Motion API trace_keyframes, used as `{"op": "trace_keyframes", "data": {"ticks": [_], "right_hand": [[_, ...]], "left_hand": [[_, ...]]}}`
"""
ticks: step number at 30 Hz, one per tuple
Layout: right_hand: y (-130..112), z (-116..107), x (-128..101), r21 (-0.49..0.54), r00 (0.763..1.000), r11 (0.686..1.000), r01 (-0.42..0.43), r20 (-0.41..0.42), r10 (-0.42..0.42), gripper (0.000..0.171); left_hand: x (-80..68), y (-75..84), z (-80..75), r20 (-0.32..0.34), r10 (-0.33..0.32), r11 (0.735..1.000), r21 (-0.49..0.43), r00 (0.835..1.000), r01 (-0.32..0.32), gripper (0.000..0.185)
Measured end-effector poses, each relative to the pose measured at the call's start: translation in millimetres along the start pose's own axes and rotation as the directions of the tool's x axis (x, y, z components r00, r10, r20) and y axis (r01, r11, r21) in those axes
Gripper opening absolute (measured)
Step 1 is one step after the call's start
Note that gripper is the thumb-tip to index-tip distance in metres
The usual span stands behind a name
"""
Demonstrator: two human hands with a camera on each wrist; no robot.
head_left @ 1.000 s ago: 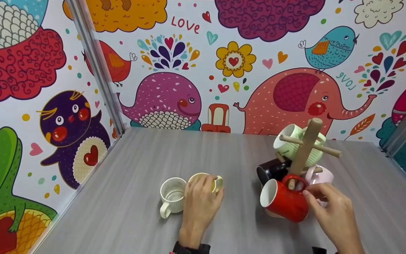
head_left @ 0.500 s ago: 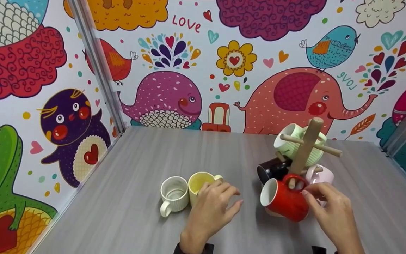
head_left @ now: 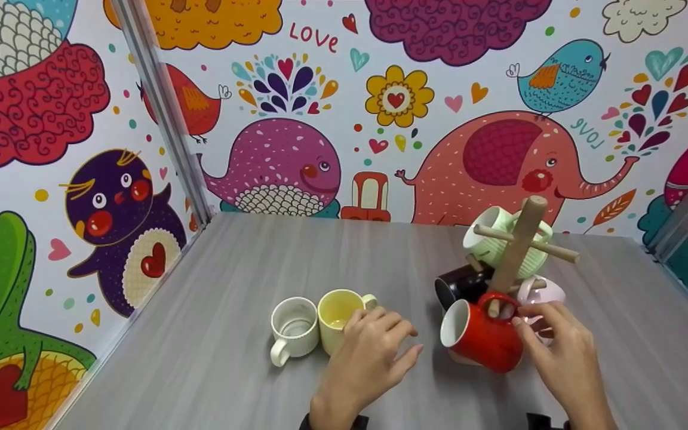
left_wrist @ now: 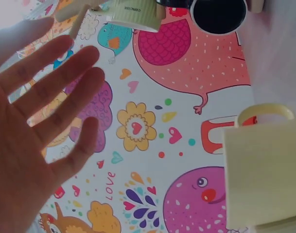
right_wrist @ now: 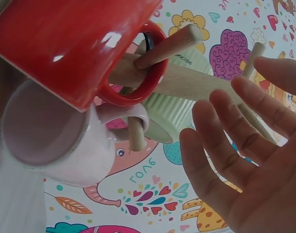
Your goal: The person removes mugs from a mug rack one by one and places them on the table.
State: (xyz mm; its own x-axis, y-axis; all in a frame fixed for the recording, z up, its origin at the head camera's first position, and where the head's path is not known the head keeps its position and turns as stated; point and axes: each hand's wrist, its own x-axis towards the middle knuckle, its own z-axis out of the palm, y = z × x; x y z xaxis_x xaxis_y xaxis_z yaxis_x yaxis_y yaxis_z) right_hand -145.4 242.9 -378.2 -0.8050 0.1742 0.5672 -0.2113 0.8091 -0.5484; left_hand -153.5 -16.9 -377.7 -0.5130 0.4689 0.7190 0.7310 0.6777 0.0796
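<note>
Setting: a grey wood-grain table [head_left: 260, 263] boxed in by walls papered with bright cartoon animals [head_left: 278, 161].

Left hand: the person's left hand [head_left: 374, 352] hovers low over the table with fingers straight and spread, holding nothing. It sits just right of the pale yellow ceramic mug [head_left: 338, 316], close by; whether skin touches the mug I cannot tell. The left wrist view shows the open palm [left_wrist: 36, 145] and the mug's side and handle [left_wrist: 264, 170] apart from it.

Yellow mug: upright near the middle of the table, mouth up, handle toward the far right, standing steady on its base.

White mug: a ribbed white ceramic mug [head_left: 294, 327] stands upright just left of the yellow one, the two almost touching, handle pointing to the near left.

Right hand: the person's right hand [head_left: 559, 352] is open too, fingers relaxed, fingertips beside the handle of the glossy red mug [head_left: 481, 337], gripping nothing.

Red mug: hangs by its handle loop on a low peg of the wooden mug tree [head_left: 517, 251], tipped on its side, so the peg alone carries it.

Other mugs on the tree: a ribbed pale green mug [head_left: 487, 239] high up, a black mug [head_left: 460, 286] at left, a pale pink mug [head_left: 538, 292] at right, each hooked by its handle.
</note>
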Motion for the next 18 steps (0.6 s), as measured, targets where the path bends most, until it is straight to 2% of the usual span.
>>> {"op": "trace_keyframes", "data": {"ticks": [6,11,18], "right_hand": [[7,8,2,0.024,0.999,0.999,0.029,-0.032,-0.028,0.034],[15,18,2,0.041,0.999,0.998,0.040,-0.039,-0.039,0.043],[26,27,1,0.030,0.999,0.999,0.045,-0.006,-0.045,0.048]], "left_hand": [[6.1,16.6,-7.0,0.013,0.081,0.996,0.048,0.997,-0.081,0.010],[10.8,28.9,-13.3,0.120,0.102,0.994,0.020,0.988,-0.105,0.013],[15.3,41.1,-14.9,0.248,0.154,0.987,-0.083,0.956,-0.137,0.018]]}}
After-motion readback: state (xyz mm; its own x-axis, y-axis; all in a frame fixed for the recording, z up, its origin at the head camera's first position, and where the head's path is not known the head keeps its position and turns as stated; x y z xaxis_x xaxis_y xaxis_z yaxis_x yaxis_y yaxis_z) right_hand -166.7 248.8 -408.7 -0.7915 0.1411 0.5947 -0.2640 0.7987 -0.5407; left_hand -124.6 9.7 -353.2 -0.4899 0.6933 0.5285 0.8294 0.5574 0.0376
